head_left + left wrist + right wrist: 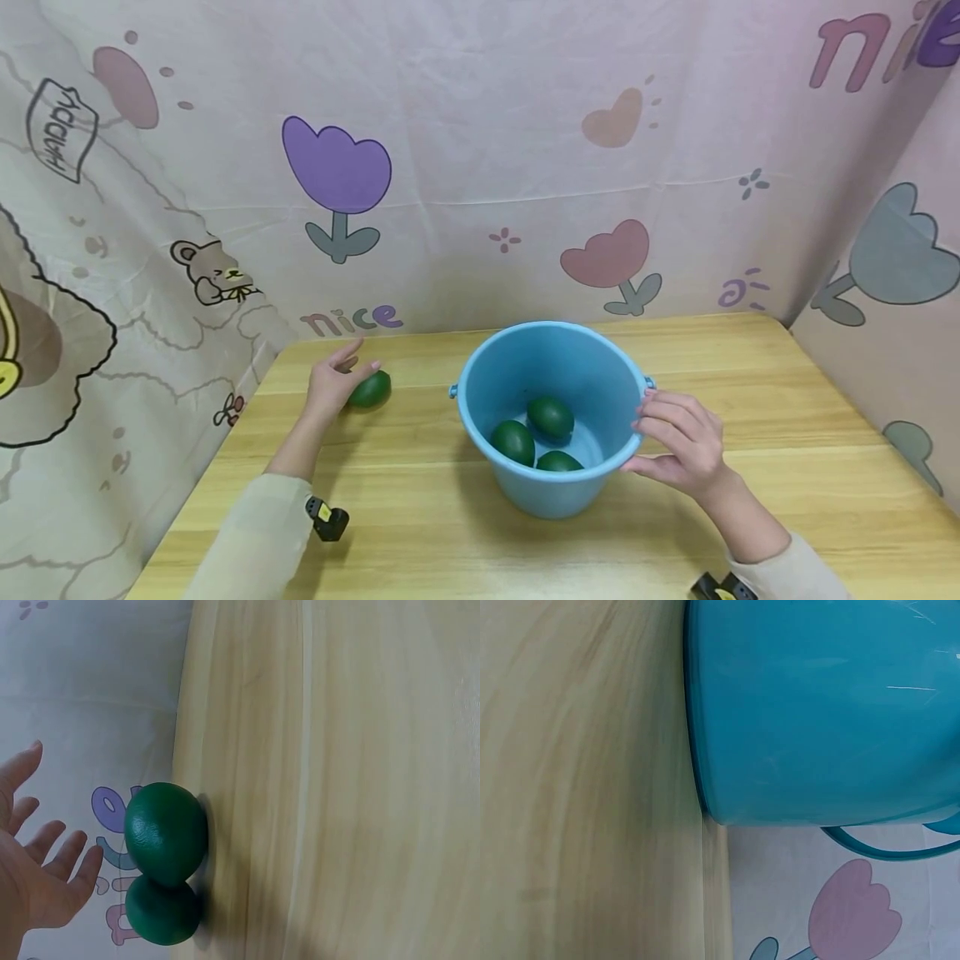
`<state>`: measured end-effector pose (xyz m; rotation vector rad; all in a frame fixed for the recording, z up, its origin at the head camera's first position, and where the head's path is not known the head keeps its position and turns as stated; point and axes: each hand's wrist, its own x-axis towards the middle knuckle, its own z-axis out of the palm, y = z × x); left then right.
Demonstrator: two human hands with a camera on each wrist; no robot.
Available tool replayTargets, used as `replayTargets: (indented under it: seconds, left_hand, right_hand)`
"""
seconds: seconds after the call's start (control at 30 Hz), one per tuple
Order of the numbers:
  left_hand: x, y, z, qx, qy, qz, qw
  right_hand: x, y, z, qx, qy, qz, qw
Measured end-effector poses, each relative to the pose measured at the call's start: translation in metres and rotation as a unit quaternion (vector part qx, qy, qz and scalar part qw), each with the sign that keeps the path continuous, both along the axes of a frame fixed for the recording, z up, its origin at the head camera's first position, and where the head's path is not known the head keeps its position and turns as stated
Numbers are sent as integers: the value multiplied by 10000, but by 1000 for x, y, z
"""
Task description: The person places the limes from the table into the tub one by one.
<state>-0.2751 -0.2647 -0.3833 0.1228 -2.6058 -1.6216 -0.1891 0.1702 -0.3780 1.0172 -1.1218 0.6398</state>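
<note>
My left hand (337, 385), fingers spread and loosely bent, hovers by a dark green, avocado-like fruit (370, 390) at the table's far left. In the left wrist view two such fruits show, a larger one (166, 834) overlapping a smaller one (162, 910); the hand (46, 874) is apart from both there. A light blue bucket (551, 493) stands upright, with three similar green fruits (551, 417) visible inside. My right hand (686, 440) holds the bucket at its right rim, fingertips at the edge and thumb lower on the near side.
The wooden table (420, 533) ends at the back against a printed cloth (465, 167), which also hangs along both sides. The bucket's thin handle (885, 853) shows beyond its wall in the right wrist view. Black wrist cameras (327, 518) sit at both sleeves.
</note>
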Motion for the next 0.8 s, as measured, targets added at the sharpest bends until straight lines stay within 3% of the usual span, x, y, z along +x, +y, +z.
replayTargets:
  seconds: [0.3,0.47,0.8]
  left_hand:
    - [-2,-3,-13,-244,-91,-288,9992]
    - [-3,-3,-17,-301,-64,-240,9992]
    - [-5,0,-29,-1244,38,-275,9918]
  right_hand:
    - [0,0,-1,-19,43,11,10000]
    - [1,-1,-2,-36,51,12,10000]
    - [2,-3,-1,-93,51,-4,9999]
